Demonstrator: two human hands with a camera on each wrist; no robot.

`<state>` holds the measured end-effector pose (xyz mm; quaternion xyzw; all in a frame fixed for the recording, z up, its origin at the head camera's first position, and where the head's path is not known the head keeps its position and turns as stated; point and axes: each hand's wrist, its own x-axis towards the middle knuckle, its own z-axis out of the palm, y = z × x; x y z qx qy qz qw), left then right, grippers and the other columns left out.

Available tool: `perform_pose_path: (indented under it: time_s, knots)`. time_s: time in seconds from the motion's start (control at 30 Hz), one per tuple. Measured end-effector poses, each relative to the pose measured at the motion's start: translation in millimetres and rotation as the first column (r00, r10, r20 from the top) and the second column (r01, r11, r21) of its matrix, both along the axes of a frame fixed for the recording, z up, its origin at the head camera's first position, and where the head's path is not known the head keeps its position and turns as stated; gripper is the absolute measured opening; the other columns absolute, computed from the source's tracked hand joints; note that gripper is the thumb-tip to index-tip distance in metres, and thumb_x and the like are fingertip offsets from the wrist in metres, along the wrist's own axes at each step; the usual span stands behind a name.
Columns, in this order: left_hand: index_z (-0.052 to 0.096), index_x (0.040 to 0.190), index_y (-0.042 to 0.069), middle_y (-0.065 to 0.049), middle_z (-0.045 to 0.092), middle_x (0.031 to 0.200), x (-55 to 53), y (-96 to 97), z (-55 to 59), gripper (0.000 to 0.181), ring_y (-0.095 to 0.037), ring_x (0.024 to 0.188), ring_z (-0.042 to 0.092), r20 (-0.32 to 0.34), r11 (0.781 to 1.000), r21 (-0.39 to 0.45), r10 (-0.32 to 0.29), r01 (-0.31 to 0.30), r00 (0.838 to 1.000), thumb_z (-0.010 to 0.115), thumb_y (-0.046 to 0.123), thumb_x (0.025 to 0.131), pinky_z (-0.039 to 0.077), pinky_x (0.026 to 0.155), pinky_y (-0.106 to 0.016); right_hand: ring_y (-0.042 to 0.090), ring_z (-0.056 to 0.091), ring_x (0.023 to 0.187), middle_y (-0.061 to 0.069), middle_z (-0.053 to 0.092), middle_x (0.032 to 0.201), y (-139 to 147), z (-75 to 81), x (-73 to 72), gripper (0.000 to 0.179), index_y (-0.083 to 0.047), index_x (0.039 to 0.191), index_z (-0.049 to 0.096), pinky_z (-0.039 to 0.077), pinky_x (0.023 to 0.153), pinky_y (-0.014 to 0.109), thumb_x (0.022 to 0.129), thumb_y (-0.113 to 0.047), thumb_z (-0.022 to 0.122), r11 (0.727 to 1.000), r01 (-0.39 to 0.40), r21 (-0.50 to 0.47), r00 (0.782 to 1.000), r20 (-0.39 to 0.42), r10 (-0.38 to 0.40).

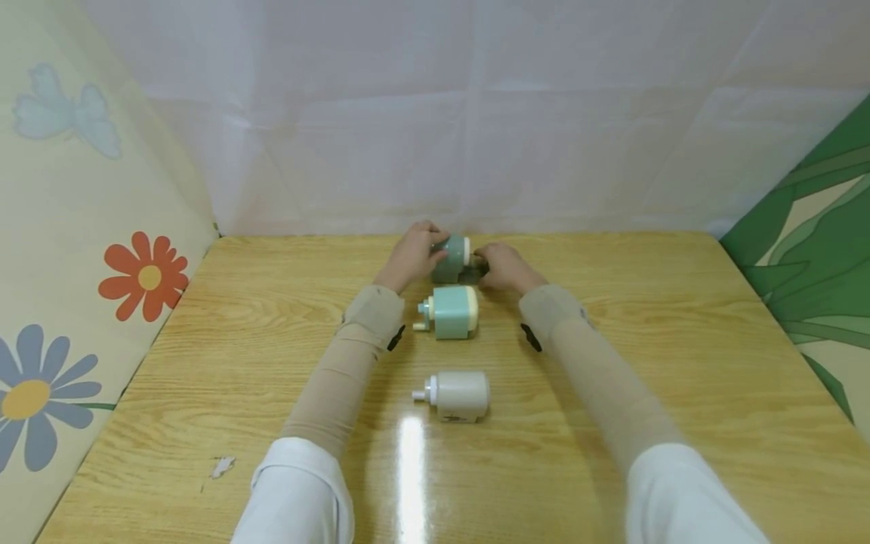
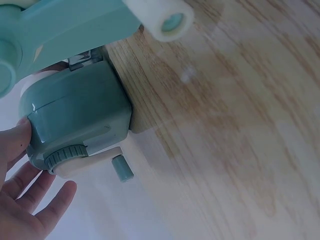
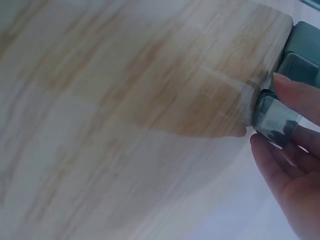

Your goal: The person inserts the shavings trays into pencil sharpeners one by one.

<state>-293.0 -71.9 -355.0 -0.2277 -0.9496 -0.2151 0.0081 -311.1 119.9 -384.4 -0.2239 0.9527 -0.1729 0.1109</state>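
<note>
At the far side of the table lies a dark green crank pencil sharpener (image 2: 80, 110) with a cream crank arm and green knob. My left hand (image 1: 416, 257) grips its crank end, thumb on the near side in the head view. On its other end, my right hand (image 3: 300, 145) pinches the clear shavings drawer (image 3: 276, 119) between thumb and fingers. Dark bits show inside that drawer, which sticks out from the sharpener body. Closer to me lies a light teal pencil sharpener (image 1: 451, 311), its crank pointing left.
A cream pencil sharpener (image 1: 464, 394) lies nearest me on the wooden table (image 1: 680, 378). A white sheet (image 1: 476, 136) hangs behind the table's far edge. Panels with painted flowers (image 1: 149, 277) and leaves (image 1: 822, 242) flank it. A pale worn patch (image 1: 222, 466) marks the front left.
</note>
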Motion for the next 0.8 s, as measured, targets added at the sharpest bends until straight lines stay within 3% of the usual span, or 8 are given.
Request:
perform_pose_path:
  time_s: [0.8]
  knots:
    - [0.05, 0.129, 0.005, -0.01, 0.052, 0.118, -0.5, 0.5, -0.7, 0.042, -0.021, 0.107, 0.048, -0.006, 1.0, -0.017, -0.005, 0.005, 1.0, 0.057, 0.021, 0.091, 0.044, 0.088, -0.027, 0.039, 0.045, 0.113, 0.027, 0.05, 0.122, -1.4, -0.6, 1.1, 0.059, 0.011, 0.125, 0.046, 0.036, 0.098, 0.047, 0.076, -0.007, 0.072, 0.999, 0.018, -0.029, 1.0, -0.007, -0.018]
